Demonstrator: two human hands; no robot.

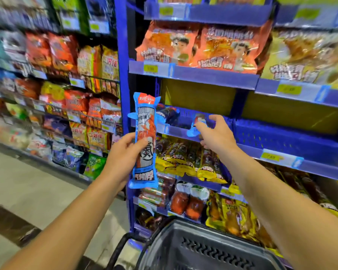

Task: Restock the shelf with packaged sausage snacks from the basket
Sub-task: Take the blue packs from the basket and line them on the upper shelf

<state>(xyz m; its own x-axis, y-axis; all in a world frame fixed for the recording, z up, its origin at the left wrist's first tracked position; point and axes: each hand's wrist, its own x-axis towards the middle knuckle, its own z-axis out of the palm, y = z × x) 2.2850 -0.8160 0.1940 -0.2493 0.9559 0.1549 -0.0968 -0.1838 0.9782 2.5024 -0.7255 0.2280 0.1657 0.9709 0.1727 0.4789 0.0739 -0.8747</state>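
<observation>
1. A person's left hand [125,152] grips a blue sausage pack [145,141] upright, fingers wrapped round its middle, just left of the blue shelf [281,137]. Large Chinese characters run down the wrapper; the motion blur leaves them hard to read.
2. The right hand [215,133] pinches a second pack [197,123] at the shelf's front lip, fingers closed on its end.
3. Most of the shelf right of that pack lies bare.
4. A yellow price tag [271,157] on the shelf edge is blurred.
5. The grey basket [203,250] sits below the shelf.
</observation>
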